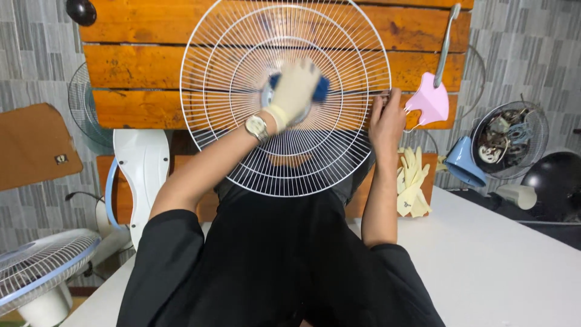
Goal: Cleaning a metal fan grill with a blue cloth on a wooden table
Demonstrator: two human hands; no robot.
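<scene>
Holding the white wire fan guard (284, 97) upright over the lap, the person gripped its rim with the bare right hand (386, 118), fingers closed round the outer ring. The left hand (293, 91), in a pale glove with a watch at the wrist, was pressed on the guard's centre hub w/ something blue under it; it was blurred, so I cannot tell if it was closed on that blue thing or only pushing it.

The risks, as I judged them:
- The guard was kept by one rim grip only. Hard rubbing at the hub could twist it out of the right hand, and it may drop towards the white table (496, 266) below the guard.
- Bare fingers between thin wires could get pinched.
- The pink mask (431, 100) hung just right of the guard's rim, near enough to be knocked off.
- Yellow gloves (413, 181) lay below-right of the guard, apart from it.
</scene>
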